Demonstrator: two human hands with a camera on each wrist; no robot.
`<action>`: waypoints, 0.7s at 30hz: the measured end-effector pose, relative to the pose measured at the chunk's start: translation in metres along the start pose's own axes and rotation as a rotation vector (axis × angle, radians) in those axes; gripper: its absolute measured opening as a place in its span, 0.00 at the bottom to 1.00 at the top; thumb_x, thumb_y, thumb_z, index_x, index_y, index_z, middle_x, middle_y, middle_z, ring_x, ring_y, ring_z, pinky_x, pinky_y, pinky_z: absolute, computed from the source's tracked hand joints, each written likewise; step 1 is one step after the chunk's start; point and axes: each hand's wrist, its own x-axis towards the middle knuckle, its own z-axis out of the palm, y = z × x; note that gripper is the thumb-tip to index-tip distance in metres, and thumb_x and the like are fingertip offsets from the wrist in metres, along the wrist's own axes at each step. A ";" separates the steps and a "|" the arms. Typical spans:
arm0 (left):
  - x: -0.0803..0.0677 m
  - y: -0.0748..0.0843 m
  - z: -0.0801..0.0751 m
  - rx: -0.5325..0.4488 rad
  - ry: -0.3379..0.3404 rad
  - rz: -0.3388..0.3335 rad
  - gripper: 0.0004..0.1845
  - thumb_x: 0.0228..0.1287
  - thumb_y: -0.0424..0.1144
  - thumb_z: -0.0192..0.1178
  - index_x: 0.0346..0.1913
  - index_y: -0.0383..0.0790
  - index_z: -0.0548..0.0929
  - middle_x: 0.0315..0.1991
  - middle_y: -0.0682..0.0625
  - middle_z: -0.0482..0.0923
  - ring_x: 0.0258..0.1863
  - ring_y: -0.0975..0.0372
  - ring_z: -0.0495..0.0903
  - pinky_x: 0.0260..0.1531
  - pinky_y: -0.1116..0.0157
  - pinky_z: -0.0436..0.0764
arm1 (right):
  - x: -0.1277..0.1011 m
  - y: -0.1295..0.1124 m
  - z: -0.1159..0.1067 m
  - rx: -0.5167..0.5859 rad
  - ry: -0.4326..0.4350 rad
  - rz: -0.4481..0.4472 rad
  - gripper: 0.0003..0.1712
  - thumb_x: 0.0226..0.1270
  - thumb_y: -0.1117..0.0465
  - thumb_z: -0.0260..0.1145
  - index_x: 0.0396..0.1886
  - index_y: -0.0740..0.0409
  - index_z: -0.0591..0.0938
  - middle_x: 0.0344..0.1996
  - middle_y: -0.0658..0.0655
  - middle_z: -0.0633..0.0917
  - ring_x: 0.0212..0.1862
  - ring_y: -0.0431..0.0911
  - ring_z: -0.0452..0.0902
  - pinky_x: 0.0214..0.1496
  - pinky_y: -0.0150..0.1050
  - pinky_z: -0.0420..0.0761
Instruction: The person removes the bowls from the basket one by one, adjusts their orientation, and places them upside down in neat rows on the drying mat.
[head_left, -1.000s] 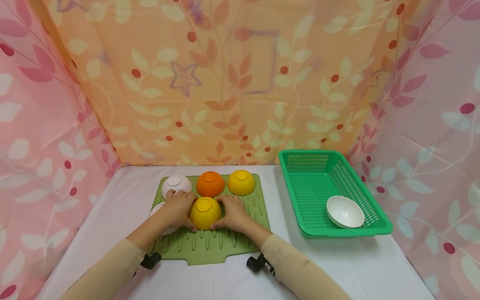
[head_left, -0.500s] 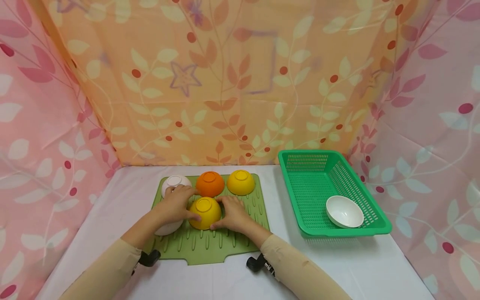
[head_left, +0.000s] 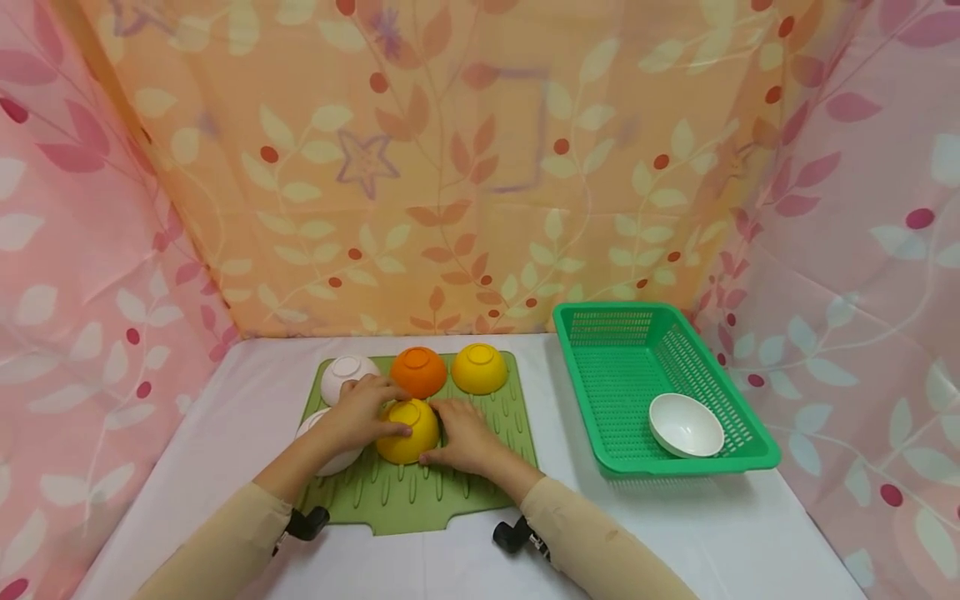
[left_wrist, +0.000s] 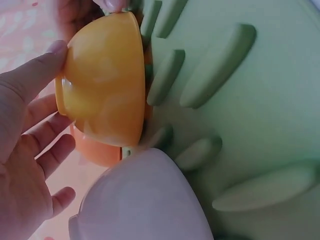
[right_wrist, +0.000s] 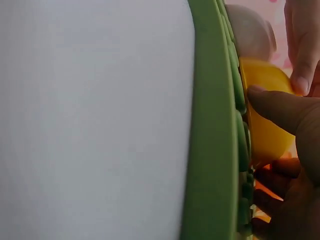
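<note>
A yellow bowl [head_left: 407, 431], upturned at the front of the green mat [head_left: 480, 483], is clasped from both sides: the left hand [head_left: 362, 411] is curled over its left flank, the right hand [head_left: 462, 433] against its right, thumb low on the rim, so it can be gripped evenly. Beside it on the mat, four bowls lie inverted on the ribs, presumably to drain. Right of the mat, a white bowl [head_left: 685, 425] sits upright in a green basket [head_left: 628, 367]. No writing or brand can be read.

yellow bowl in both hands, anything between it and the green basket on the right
Nothing visible. Both hands, left and right, hold the yellow bowl on the mat; bare white table lies before the green basket.
</note>
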 end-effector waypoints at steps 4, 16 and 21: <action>-0.001 0.000 0.003 0.004 -0.004 -0.007 0.29 0.52 0.60 0.77 0.56 0.50 0.87 0.56 0.50 0.82 0.60 0.51 0.73 0.54 0.45 0.62 | -0.016 -0.007 -0.006 -0.054 0.003 -0.031 0.53 0.60 0.38 0.76 0.77 0.57 0.65 0.71 0.57 0.72 0.74 0.54 0.63 0.76 0.59 0.61; 0.000 0.000 0.008 -0.005 0.008 -0.009 0.31 0.53 0.61 0.76 0.57 0.48 0.87 0.52 0.52 0.81 0.54 0.53 0.73 0.55 0.47 0.64 | -0.116 -0.012 -0.132 -0.163 0.074 -0.310 0.44 0.63 0.43 0.75 0.75 0.49 0.70 0.72 0.51 0.70 0.74 0.48 0.60 0.76 0.53 0.61; -0.002 -0.002 0.008 -0.030 0.021 -0.014 0.31 0.53 0.60 0.76 0.57 0.47 0.87 0.52 0.52 0.81 0.54 0.53 0.73 0.57 0.47 0.64 | -0.144 0.017 -0.190 -0.228 0.087 -0.256 0.42 0.63 0.44 0.76 0.74 0.50 0.72 0.72 0.49 0.71 0.74 0.48 0.61 0.76 0.55 0.58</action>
